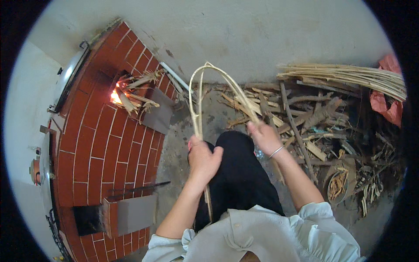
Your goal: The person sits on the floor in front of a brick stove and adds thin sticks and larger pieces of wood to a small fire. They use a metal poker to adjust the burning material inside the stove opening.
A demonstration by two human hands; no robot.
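Observation:
Before me a pale, peeled wooden stick (229,78) is bent into a tall arch, with thin strands running side by side in places. Around its left leg, above my left knee, my left hand (203,160) is closed. My right hand (265,137), with a silver bangle at the wrist, grips the right leg of the arch beyond my right knee. Below my left hand, the lower end of the stick runs down along my dark trousers (244,173). The palm sides of both hands are hidden.
To the left stands a red-tiled stove (104,137) with firewood (131,106) burning and jutting from its opening. A bundle of long peeled sticks (340,77) lies at the right, above a firewood pile (314,121). A basin of wood pieces (337,185) sits near it.

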